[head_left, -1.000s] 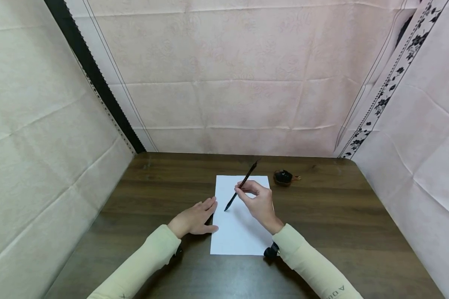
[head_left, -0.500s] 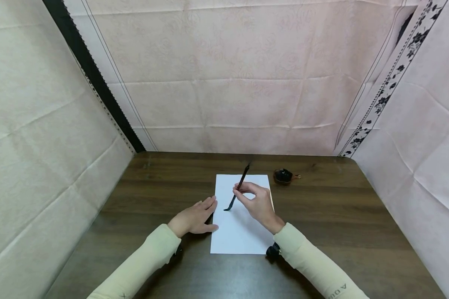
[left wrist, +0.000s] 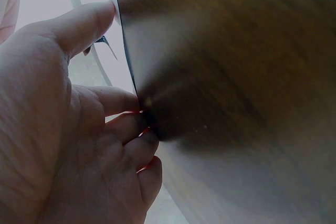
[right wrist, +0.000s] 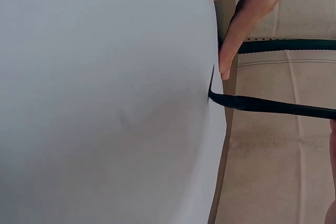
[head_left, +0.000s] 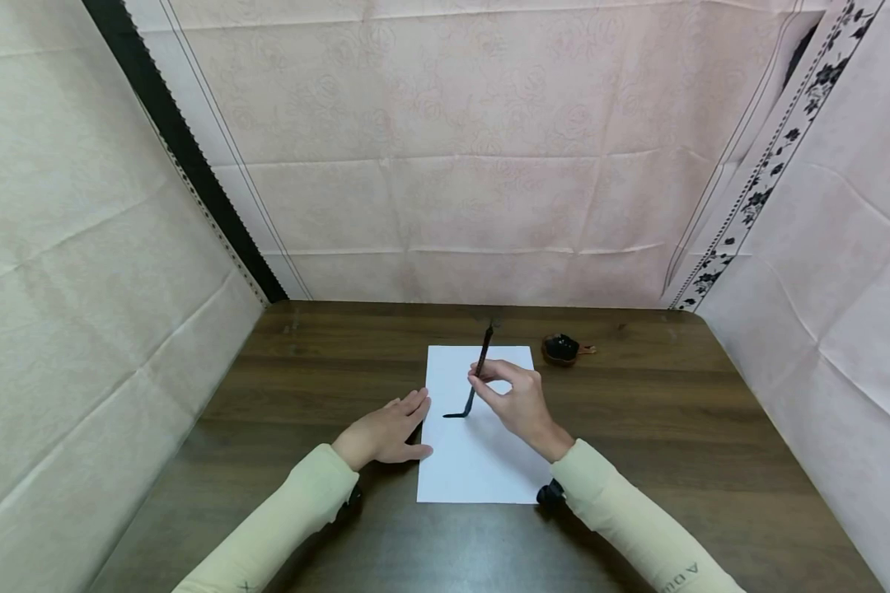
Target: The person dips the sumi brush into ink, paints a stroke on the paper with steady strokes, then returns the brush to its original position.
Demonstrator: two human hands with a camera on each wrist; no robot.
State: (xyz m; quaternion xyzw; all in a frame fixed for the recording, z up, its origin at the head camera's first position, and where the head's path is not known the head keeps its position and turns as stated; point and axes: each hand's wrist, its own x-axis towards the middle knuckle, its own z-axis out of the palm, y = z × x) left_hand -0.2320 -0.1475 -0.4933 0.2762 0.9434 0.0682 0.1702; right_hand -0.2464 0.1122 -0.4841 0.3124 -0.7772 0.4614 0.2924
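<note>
In the head view my right hand (head_left: 517,403) pinches a dark writing brush (head_left: 479,366) by its shaft. The bent tip of the brush touches a white sheet of paper (head_left: 482,469), at the right end of a short black stroke (head_left: 454,416). My left hand (head_left: 389,432) lies with spread fingers at the paper's left edge, its fingertips on the margin. In the right wrist view the brush (right wrist: 273,105) presses its tip on the sheet, with the left fingers (right wrist: 247,24) beyond. The left wrist view shows the left palm (left wrist: 68,129) beside the paper's edge.
A small dark dish of black ink (head_left: 560,349) with a short handle stands right of the paper's top corner. The brown wooden table (head_left: 304,354) has pale cloth screens (head_left: 452,206) at its back and both sides.
The brush has moved to the right across the paper and stands more upright. A short horizontal black stroke has appeared behind its tip. The left hand has stayed in place.
</note>
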